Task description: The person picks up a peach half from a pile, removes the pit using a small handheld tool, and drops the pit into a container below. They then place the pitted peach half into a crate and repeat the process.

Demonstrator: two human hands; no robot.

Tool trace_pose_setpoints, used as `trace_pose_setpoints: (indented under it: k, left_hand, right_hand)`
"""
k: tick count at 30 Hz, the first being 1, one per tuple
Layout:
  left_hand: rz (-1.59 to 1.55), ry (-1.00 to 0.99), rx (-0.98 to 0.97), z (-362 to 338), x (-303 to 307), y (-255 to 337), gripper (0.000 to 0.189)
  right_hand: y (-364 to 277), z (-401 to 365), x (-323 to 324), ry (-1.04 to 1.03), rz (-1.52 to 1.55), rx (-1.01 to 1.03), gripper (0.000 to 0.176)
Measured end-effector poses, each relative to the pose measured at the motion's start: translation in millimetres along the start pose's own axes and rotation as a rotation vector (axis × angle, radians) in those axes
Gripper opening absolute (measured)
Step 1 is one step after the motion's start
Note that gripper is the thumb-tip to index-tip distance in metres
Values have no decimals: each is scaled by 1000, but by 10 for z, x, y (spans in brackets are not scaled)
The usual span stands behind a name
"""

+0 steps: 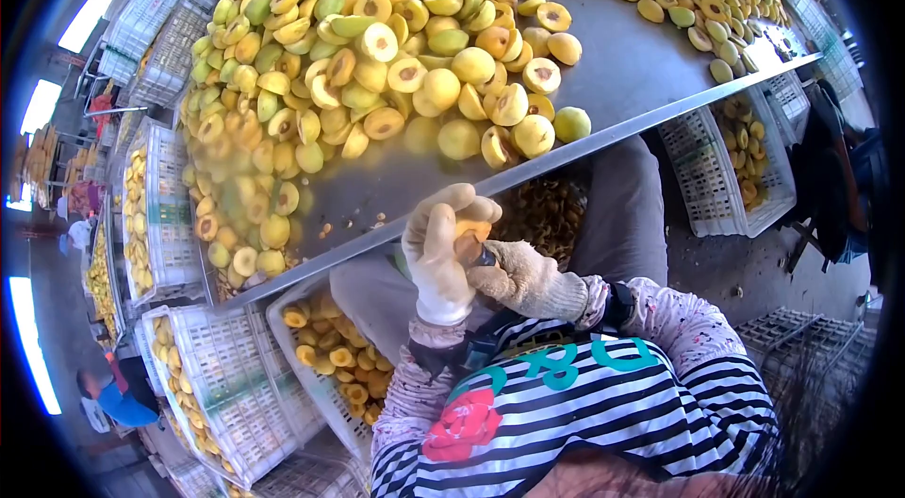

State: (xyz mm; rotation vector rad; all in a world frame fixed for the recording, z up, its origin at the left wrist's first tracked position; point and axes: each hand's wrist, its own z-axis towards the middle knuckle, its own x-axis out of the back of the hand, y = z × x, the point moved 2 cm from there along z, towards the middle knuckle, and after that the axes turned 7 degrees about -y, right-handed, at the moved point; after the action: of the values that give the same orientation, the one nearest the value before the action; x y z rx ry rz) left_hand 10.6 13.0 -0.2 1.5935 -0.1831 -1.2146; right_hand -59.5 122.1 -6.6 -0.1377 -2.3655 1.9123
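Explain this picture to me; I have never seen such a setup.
No machine here: a person works with two gloved hands, filmed by one camera worn on the head and looking down. The left hand grips a yellow fruit; the right hand presses a small dark tool against it. Beyond them a metal table carries a pile of halved and whole yellow-green pieces. White crates beside and below the table hold more. The striped shirt at the bottom is the person's own.
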Motion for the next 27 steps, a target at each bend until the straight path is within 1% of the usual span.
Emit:
trace_pose_setpoints:
  k: [1,3,4,6,7,8,10,11,12,13,14,15,16,17,18,19,20,21,22,23,24,25,26,27]
  left_hand:
    - [-44,-44,14,-5,28,14,31]
    - [-138,-135,39,16,63,22,30]
    - [-137,-130,88,16,80,29,31]
    - [-137,-124,181,34,100,48,31]
    - [-176,-172,197,46,109,52,32]
    - [-215,-220,214,61,122,57,33]
    - [-292,-294,245,71,137,47,36]
    - [-383,-309,284,64,139,35,36]
    - [-474,-324,327,41,134,19,36]
    - [-565,-341,373,31,131,-1,36]
    - [-484,-433,428,56,156,-12,37]
    - [-511,-280,437,97,165,-54,35]
    - [-536,-118,449,110,128,-83,34]
    - [-554,38,451,134,120,-92,33]
    - [-507,76,410,170,222,-144,33]
    - [-366,194,411,158,221,-108,33]
    - [-263,161,350,147,259,-83,33]
    - [-157,132,293,103,307,-44,33]
    - [88,149,226,43,308,80,33]
    - [260,93,94,-3,353,192,32]
    - [430,60,-45,-57,397,307,32]
    - [526,144,-44,-162,396,504,31]
    - [671,105,-64,-271,518,698,36]
    - [692,199,28,-360,535,892,31]
  right_hand:
    - [16,-4,-14,-14,-12,-14,44]
    - [129,7,-39,-16,-1,48,42]
    - [151,12,-53,-20,4,80,40]
    - [178,-6,-46,-78,38,-56,38]
    - [190,-20,-52,-103,58,-129,37]
    - [174,-23,-72,-115,122,-45,34]
    - [186,4,-38,-503,617,-221,38]
    - [140,24,-36,-698,865,-306,41]
    - [79,-35,-99,-621,900,-260,48]
    - [120,-29,-126,-693,1008,-252,49]
    - [209,-10,-147,-763,1118,-241,49]
    - [257,-6,-152,-833,1229,-230,49]
    - [238,-37,-139,-844,1276,-207,49]
    - [356,-3,-69,-1093,1168,-227,50]
    - [385,-28,-14,-1108,1218,-254,45]
    - [419,-84,15,-1126,1274,-278,41]
    - [370,-93,37,-838,1266,-172,43]
    - [322,-114,68,-551,1197,-75,45]
    - [308,-75,92,-359,1132,-172,47]
    - [304,-48,112,-172,1061,-261,49]
    - [288,-36,145,-117,936,-284,50]
    - [282,-22,161,-92,855,-295,53]
    - [413,-5,166,-145,894,-228,52]
    - [540,12,166,-193,933,-159,51]
